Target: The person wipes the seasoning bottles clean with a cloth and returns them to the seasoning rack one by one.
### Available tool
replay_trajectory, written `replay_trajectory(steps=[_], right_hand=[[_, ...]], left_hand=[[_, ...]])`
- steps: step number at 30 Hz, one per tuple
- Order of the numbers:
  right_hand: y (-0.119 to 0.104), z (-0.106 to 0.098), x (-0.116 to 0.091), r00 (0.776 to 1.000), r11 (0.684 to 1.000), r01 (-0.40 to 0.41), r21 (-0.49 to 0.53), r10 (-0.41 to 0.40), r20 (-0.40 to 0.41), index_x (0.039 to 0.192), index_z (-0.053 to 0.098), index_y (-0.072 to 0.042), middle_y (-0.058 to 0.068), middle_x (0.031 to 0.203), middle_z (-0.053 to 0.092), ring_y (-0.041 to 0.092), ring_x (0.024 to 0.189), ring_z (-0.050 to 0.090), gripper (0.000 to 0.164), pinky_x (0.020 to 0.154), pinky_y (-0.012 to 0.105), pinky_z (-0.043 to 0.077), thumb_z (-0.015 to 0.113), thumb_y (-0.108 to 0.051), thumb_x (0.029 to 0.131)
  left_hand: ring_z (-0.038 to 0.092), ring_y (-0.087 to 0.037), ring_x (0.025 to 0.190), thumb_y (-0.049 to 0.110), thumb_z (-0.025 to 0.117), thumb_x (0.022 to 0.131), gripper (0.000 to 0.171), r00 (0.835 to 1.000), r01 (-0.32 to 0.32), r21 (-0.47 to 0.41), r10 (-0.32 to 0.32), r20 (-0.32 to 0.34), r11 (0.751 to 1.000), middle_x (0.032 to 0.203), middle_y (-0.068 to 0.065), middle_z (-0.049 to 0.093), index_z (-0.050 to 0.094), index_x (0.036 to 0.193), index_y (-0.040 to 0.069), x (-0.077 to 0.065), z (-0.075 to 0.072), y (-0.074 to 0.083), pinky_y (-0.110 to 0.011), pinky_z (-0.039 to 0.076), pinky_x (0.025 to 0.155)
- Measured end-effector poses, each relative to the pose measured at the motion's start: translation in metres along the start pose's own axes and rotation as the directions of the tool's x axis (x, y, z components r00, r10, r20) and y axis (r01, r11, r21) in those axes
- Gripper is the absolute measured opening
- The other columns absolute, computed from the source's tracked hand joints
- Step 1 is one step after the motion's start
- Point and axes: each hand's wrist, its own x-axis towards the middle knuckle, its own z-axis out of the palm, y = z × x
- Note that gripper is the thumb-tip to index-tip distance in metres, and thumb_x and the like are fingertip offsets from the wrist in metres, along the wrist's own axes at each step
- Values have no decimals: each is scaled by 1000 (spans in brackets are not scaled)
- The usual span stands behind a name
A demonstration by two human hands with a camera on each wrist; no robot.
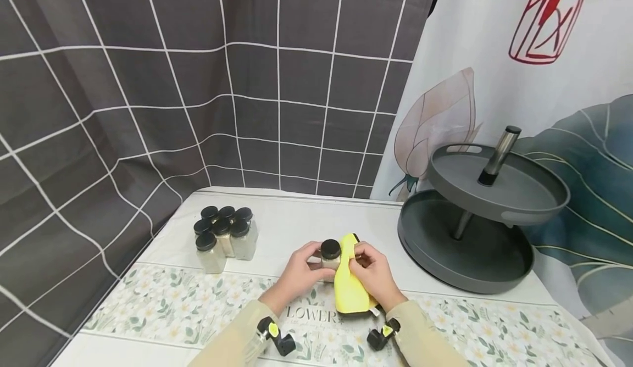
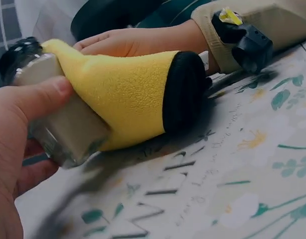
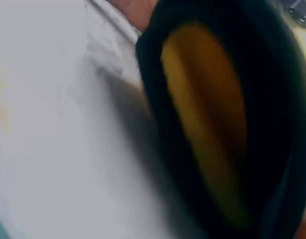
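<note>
My left hand (image 1: 296, 273) grips a clear spice jar (image 1: 330, 256) with a black lid, thumb across one side in the left wrist view. Pale contents show through the jar's glass (image 2: 76, 130), which is tilted there above the tablecloth. In my right hand (image 1: 377, 278) is a yellow cloth (image 1: 349, 291) with black edging, pinched between thumb and fingers. The cloth (image 2: 130, 94) lies against the jar's side and covers part of it. Close up in the right wrist view, the cloth's dark edge (image 3: 165, 107) loops around a yellow inside and hides most of the right hand.
Several similar black-lidded jars (image 1: 211, 256) stand grouped at the back left. A grey two-tier round tray (image 1: 465, 262) with a central post stands at the right. A floral tablecloth (image 1: 178, 306) covers the front of the table; a dark checked curtain (image 1: 306, 81) hangs behind.
</note>
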Motion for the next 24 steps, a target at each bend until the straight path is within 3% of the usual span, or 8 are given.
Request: replay_trajectory(steps=[7,11,12,14,18,19,21,24], right_hand=[[-55,-14,18,990,975,132,-177,-122,68,75,53,-5,5,80,54,17,70,52,23,58,28,49,60,16,69],[-88,-27,30,985,959,146,-244,-117,128,71,51,-9,2,76,52,16,66,52,26,56,30,51,60,15,67],[-97,-31,32,983,956,144,-257,-108,148,71,51,-9,2,75,52,16,65,52,26,55,29,51,61,15,67],[-110,-38,36,980,956,147,-254,-105,170,72,54,-9,3,75,54,16,64,53,25,54,28,50,61,14,68],[-119,-43,39,988,989,127,-75,-119,103,78,58,-4,10,81,57,18,67,56,19,61,26,55,62,14,74],[-117,-42,39,990,992,129,-12,-128,61,81,59,-3,12,84,57,19,68,56,18,63,27,55,62,14,76],[-116,-39,39,989,986,145,87,-144,-16,84,58,-1,14,88,56,21,72,58,17,68,29,55,61,14,77],[-123,-32,39,978,972,202,122,-194,-79,86,58,2,17,90,55,24,76,56,16,70,28,55,59,15,77]], left_hand=[[57,-20,101,11,75,74,49,997,-61,-209,49,-59,976,109,-7,58,55,118,8,5,-13,66,-31,54,76],[57,-23,104,10,74,75,52,982,-142,-309,96,-160,940,113,-11,59,53,122,5,13,-18,84,-33,52,81],[57,-25,105,11,73,76,53,978,-156,-376,88,-190,914,114,-12,58,51,124,5,15,-18,87,-35,51,82],[57,-27,104,15,71,79,55,967,-192,-534,67,-245,824,116,-14,55,46,127,4,19,-16,94,-35,50,84],[56,-28,104,18,65,85,58,949,-261,-785,3,-314,562,119,-16,48,34,132,3,21,-9,119,-39,48,87],[56,-28,104,17,64,86,57,945,-276,-810,-8,-327,518,119,-16,47,32,131,4,20,-8,125,-39,48,87],[56,-29,105,15,65,85,58,940,-290,-831,-21,-341,475,119,-17,45,31,131,4,19,-6,133,-40,47,89],[57,-28,102,12,68,82,58,947,-267,-841,-31,-319,471,117,-16,45,33,128,5,18,-4,141,-40,48,88]])
